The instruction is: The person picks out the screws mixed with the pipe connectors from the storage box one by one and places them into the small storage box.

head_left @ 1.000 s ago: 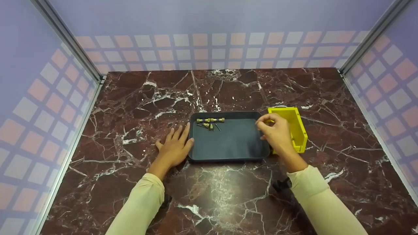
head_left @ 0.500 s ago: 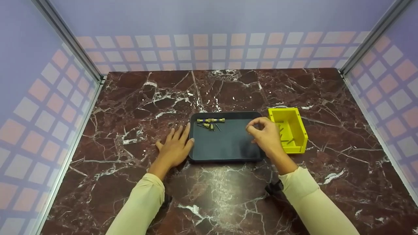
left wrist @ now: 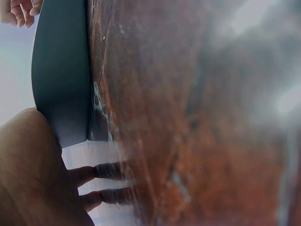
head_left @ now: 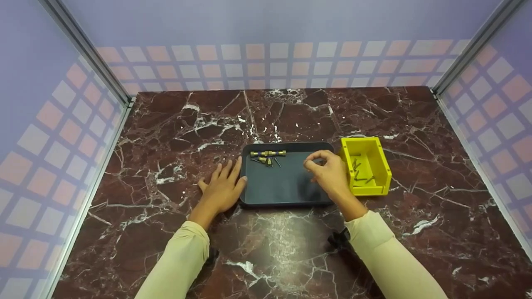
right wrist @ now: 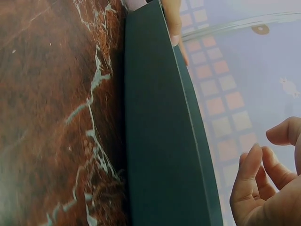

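Note:
My left hand (head_left: pixel 219 188) lies with fingers spread on the table beside the dark grey tray (head_left: pixel 286 201), its thumb against the tray's left rim. Over the tray's right part is my right hand (head_left: pixel 330 172), fingers bent, thumb and forefinger brought close together. In the right wrist view I see that hand (right wrist: pixel 268 188) beyond the tray wall (right wrist: pixel 160 122). No object shows between its fingertips; a tiny one could be hidden. At the tray's back left lie brass-coloured fittings (head_left: pixel 268 153) with blue bands and a few thin, dark, screw-like pieces (head_left: pixel 277 162).
A yellow bin (head_left: pixel 383 166) stands close to the tray's right side, with several thin metal pieces (head_left: pixel 360 179) on its floor. The brown marble-patterned table (head_left: pixel 166 124) is bordered by a tiled-print back wall (head_left: pixel 278 62) and side walls.
My right hand has moved left, from beside the yellow bin to over the tray, its fingers still bent. More of the bin's inside now shows. The left hand has stayed put.

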`<state>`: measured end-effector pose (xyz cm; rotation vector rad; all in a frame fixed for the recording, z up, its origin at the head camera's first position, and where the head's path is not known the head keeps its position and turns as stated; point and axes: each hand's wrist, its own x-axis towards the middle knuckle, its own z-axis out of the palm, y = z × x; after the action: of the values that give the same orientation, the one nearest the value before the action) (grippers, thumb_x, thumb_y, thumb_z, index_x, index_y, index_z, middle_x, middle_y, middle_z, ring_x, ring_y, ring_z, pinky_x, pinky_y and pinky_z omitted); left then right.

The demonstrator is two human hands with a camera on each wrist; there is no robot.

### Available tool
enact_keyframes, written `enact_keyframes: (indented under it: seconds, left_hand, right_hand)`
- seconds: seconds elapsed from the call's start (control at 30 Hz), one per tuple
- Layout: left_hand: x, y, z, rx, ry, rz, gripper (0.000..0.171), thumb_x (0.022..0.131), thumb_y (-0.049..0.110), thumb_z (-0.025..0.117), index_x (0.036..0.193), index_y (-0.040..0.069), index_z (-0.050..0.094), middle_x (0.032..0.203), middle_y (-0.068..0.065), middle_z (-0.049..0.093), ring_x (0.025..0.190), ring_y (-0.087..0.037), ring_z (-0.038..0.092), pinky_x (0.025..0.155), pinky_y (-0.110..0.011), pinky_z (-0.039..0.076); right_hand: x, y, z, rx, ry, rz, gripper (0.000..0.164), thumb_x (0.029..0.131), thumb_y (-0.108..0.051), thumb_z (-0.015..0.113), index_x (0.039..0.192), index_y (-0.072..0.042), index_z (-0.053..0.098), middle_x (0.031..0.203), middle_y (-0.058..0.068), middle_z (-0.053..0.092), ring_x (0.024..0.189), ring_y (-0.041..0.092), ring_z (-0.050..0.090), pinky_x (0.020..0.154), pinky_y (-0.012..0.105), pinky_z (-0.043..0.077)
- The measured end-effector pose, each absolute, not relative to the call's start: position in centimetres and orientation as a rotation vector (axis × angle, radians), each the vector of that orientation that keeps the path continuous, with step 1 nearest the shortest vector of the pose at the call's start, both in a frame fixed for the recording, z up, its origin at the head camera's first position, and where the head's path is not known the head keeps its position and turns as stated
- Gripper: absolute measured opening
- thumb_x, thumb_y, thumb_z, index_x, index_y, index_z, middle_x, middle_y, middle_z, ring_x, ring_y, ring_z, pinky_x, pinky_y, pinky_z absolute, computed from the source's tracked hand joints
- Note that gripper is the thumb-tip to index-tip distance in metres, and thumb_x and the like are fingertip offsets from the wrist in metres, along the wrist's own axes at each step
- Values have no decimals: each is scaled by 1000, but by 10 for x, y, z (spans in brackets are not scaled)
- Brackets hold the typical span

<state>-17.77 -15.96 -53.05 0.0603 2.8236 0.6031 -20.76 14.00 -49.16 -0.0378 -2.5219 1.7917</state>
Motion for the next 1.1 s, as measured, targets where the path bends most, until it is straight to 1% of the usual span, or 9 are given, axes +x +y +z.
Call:
enact_keyframes:
  seconds: [0.13, 0.27, 0.43, 0.5, 0.6, 0.7, 0.87, 0.97, 1.1]
  left_hand:
    - [-178, -160, -531, 62, 2828, 598, 64, 107, 59, 25, 163, 43, -1, 173, 0, 12, 160, -35, 7, 109, -82, 4]
    - [-177, -161, -531, 69, 2837, 593, 64, 107, 59, 24, 164, 42, -1, 173, -1, 13, 160, -35, 8, 109, -82, 6]
    - [-177, -161, -530, 78, 2843, 596, 64, 107, 59, 24, 164, 42, -1, 173, -2, 14, 160, -36, 9, 109, -82, 6]
    - [-177, -161, -530, 79, 2842, 591, 65, 107, 59, 23, 164, 42, -1, 173, -2, 14, 160, -36, 9, 109, -82, 6]
    - [-177, -160, -530, 81, 2841, 589, 65, 107, 59, 24, 164, 42, -1, 173, -2, 14, 160, -36, 9, 108, -82, 6]
    - [-177, -160, -530, 78, 2839, 590, 65, 107, 59, 24, 164, 42, -1, 173, -2, 14, 160, -36, 8, 108, -82, 6]
    - [-176, -161, -529, 69, 2825, 595, 64, 107, 60, 24, 163, 43, -2, 173, 0, 12, 160, -35, 6, 109, -83, 3]
    - [-176, -161, -529, 74, 2827, 597, 64, 107, 60, 24, 163, 43, -1, 173, 0, 12, 160, -35, 7, 109, -82, 4]
    - [-176, -161, -529, 78, 2835, 591, 65, 107, 60, 24, 164, 43, -1, 173, 0, 13, 160, -35, 9, 109, -81, 7]
  right_hand:
    - [-211, 133, -497, -70, -2531, 1797, 9, 86, -19, 75, 88, -11, 75, 98, 5, 67, 75, 45, 70, 53, 35, 58]
    - [-217, 125, -503, -93, -2563, 1763, 10, 85, -24, 76, 88, -14, 76, 96, 5, 69, 71, 41, 71, 52, 33, 58]
    - [-222, 116, -509, -91, -2578, 1749, 10, 85, -22, 77, 89, -12, 76, 93, 9, 72, 73, 38, 73, 54, 37, 59]
    - [-223, 113, -511, -98, -2592, 1732, 9, 86, -21, 78, 89, -12, 76, 89, 10, 73, 69, 37, 73, 54, 38, 60]
    - [-225, 109, -513, -111, -2604, 1714, 9, 86, -21, 79, 88, -13, 76, 84, 11, 74, 64, 36, 73, 52, 37, 59]
    - [-226, 105, -516, -103, -2603, 1716, 9, 86, -21, 78, 89, -13, 76, 84, 11, 74, 62, 35, 72, 51, 34, 58]
    - [-230, 97, -520, -61, -2621, 1656, 8, 87, -22, 76, 87, -15, 77, 87, 6, 74, 62, 31, 73, 50, 29, 56]
    - [-233, 92, -523, -50, -2629, 1607, 7, 85, -22, 76, 85, -16, 77, 86, 3, 74, 58, 27, 72, 50, 27, 56]
    - [-236, 87, -527, -35, -2622, 1571, 7, 84, -21, 78, 85, -14, 78, 88, 4, 73, 54, 17, 69, 50, 26, 55]
